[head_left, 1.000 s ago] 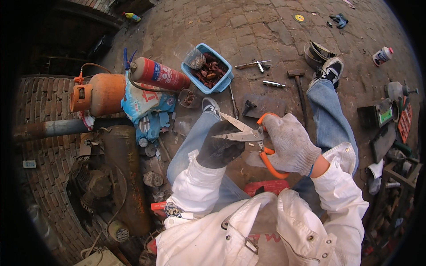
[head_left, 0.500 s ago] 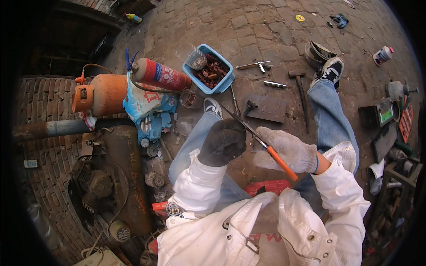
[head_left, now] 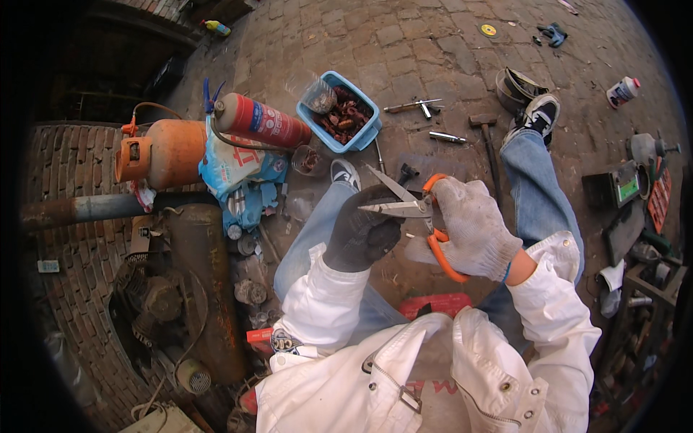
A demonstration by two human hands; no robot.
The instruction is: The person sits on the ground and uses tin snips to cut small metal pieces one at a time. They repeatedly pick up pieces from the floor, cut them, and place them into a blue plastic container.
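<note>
**Orange-handled snips open at my left fist**

Orange loops of the snips (head_left: 426, 216) sit in my right hand (head_left: 473, 231), the pale knit glove wrapped firmly round them, grip clamped on the handles. Their blades stand apart, tips pointing left and up, right against my left hand (head_left: 364, 234). That dark-gloved grip is balled shut over my knees; whatever small piece it pinches is hidden, so I cannot tell what it is. I judge the cut is being lined up, not yet made. Next I would need to seat the piece deep between the blades, keep my left fingers clear, then squeeze. Beyond my shoes, the blue tub (head_left: 339, 115) of rusty bits rests on the brick floor.
</note>
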